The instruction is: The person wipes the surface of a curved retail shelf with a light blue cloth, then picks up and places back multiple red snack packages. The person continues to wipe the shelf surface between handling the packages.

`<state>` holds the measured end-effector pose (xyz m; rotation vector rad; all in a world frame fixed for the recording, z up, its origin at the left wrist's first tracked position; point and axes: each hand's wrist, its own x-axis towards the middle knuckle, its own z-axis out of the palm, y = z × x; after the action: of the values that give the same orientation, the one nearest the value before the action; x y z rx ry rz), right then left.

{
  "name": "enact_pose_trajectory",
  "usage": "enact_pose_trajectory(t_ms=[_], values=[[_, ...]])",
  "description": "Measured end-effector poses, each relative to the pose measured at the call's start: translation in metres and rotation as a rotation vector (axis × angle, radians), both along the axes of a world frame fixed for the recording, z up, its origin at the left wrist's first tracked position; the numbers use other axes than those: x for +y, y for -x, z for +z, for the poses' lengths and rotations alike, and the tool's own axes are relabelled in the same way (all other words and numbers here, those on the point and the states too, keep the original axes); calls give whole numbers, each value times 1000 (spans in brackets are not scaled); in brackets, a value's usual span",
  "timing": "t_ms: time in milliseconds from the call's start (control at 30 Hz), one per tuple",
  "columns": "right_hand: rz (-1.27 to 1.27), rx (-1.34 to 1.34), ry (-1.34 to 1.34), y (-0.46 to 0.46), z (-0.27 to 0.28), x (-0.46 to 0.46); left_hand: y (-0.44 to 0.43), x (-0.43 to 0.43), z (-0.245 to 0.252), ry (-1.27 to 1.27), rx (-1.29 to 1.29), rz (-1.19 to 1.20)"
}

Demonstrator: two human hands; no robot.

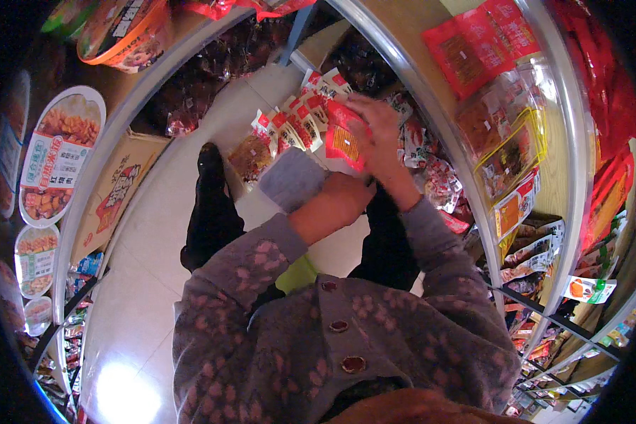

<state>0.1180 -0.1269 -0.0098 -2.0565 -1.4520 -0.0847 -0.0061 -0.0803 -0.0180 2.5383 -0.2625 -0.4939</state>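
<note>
My right hand (379, 135) is at a red snack packet (343, 137) with a window showing orange-brown food, its fingers along the packet's right side and top. Nearer to me, my left hand (344, 199) reaches across below the packet, fingers curled; a folded grey cloth (292, 179) lies against it, apparently held. Several red-and-cream packets (297, 124) stand in rows just beyond the cloth. A clear packet of brown food (252, 156) lies at their left end.
Shelves curve along both sides, with a metal shelf edge (418, 79) at the right. Red bags (479, 45) lie on the right shelf. Oval food tubs (62, 156) and a cardboard box (119, 191) are at the left. Dark wrapped goods (212, 69) lie beyond the tiled floor.
</note>
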Motion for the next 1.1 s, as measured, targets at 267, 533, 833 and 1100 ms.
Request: enact_pose_trajectory(t_ms=[267, 533, 833, 1100], values=[[323, 301, 923, 45, -79, -10, 43, -72, -66, 2, -290, 62], [154, 293, 1200, -5, -177, -71, 52, -80, -58, -89, -136, -196], [-506, -259, 1065, -119, -124, -81, 19, -81, -63, -277, 29, -475], [-319, -284, 824, -114, -197, -98, 30, -46, -33, -47, 33, -229]])
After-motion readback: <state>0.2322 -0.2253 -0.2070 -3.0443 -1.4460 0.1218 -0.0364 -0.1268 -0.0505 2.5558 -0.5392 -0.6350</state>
